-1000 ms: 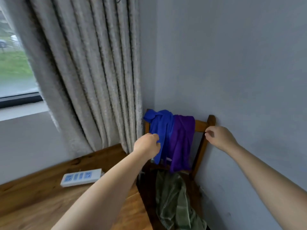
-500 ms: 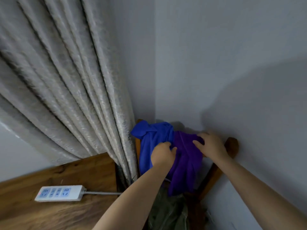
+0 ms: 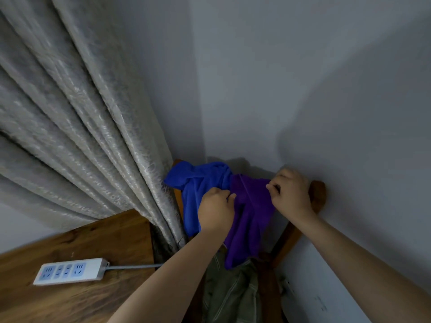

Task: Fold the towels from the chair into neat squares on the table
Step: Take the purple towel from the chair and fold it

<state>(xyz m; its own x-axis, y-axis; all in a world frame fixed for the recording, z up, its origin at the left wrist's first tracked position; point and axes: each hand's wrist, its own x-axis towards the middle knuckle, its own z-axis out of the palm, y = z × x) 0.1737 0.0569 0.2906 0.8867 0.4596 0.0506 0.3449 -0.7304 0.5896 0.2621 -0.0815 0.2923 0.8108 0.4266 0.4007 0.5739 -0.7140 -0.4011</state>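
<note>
A purple towel [image 3: 251, 217] hangs over the back rail of a wooden chair [image 3: 316, 194] in the room's corner, with a blue towel [image 3: 198, 183] beside it, touching. The left hand [image 3: 215, 212] pinches the purple towel's left upper edge in a closed grip; the right hand [image 3: 291, 194] grasps its right upper edge. A curtain [image 3: 93, 136] crowds the chair's left. The worktop [image 3: 81, 241] carries a power strip [image 3: 70, 271], with bare wood around it.
</note>
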